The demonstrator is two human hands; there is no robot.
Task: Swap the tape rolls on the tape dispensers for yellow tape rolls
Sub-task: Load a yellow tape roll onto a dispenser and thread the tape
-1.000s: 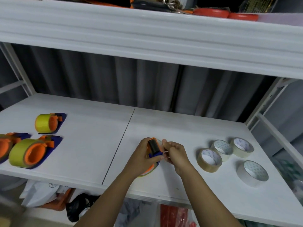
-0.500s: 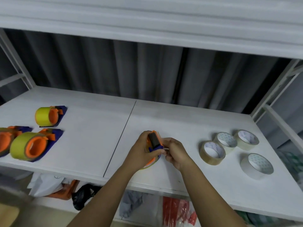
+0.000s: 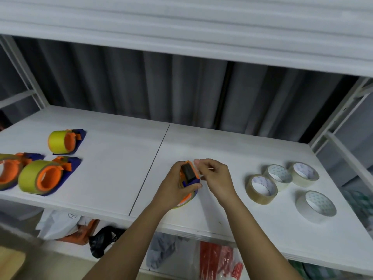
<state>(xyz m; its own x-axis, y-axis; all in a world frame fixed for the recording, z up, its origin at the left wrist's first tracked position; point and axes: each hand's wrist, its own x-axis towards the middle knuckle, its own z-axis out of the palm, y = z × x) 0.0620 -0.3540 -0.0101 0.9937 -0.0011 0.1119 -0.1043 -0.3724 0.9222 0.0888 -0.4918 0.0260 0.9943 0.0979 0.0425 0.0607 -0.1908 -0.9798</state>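
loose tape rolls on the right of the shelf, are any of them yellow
No, the four loose pale, clear-looking tape rolls show no yellow.

Orange-blue tape dispenser (image 3: 188,174) upright, yellow roll (image 3: 186,200) loaded

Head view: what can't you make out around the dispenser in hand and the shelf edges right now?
- Dispenser: its roll mostly hidden by the left hand.
- Right hand: whether its fingers pinch tape is too small to tell.
- Leftmost dispenser: cut off by the left edge.
- Items under the shelf: blurred.
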